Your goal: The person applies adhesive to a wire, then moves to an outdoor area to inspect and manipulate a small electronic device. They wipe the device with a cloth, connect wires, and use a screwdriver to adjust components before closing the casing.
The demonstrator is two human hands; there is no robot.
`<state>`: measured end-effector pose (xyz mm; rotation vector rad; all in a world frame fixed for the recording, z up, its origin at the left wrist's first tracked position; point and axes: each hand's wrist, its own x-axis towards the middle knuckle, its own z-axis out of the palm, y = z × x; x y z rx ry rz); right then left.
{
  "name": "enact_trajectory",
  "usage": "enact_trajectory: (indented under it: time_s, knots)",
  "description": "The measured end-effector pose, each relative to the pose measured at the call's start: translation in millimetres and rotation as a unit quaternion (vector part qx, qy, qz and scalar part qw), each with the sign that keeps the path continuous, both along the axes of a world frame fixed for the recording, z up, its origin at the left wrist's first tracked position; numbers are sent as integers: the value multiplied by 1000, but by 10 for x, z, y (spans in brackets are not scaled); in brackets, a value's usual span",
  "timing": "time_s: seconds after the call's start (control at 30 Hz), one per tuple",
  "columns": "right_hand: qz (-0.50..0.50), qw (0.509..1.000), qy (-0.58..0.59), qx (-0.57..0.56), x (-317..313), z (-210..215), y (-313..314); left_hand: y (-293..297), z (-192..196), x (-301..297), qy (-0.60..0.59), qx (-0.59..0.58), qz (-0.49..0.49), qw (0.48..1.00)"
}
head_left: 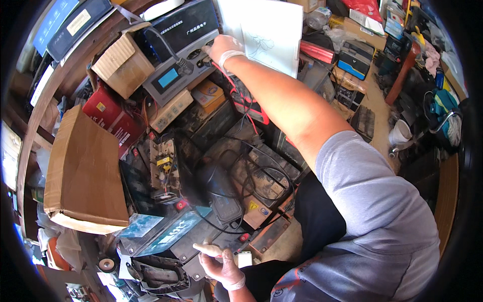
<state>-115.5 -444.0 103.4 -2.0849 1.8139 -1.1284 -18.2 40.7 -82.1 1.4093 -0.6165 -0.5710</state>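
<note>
Device work, seemingly: right hand (225, 49) at grey device (169, 79), pinch unclear; left hand (219, 267) loosely spread; next move needs steadiness.

Floor (381, 103), tan where bare. At the left edge of the bare strip, a dark, dusty block (363, 123); at the right edge, a white cup (400, 132). Beside a lower bare patch, a brown-sided block (270, 236).
</note>
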Motion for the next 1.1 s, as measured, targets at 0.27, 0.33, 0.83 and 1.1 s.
enact_trajectory:
  time_s: [0.27,0.33,0.83,1.1]
  knots:
    - [-8,1000,5,-3,-9,7,59,75,-91,53,-14,-5,21,1000]
    - [-21,1000,5,5,-8,13,71,68,-94,54,-6,-6,21,1000]
    - [25,996,-80,3,-35,-112,112,-93,-77,206,-229,48,101,967]
    - [218,944,-180,170,-464,243,1152,454,1039,324,-139,209,222,942]
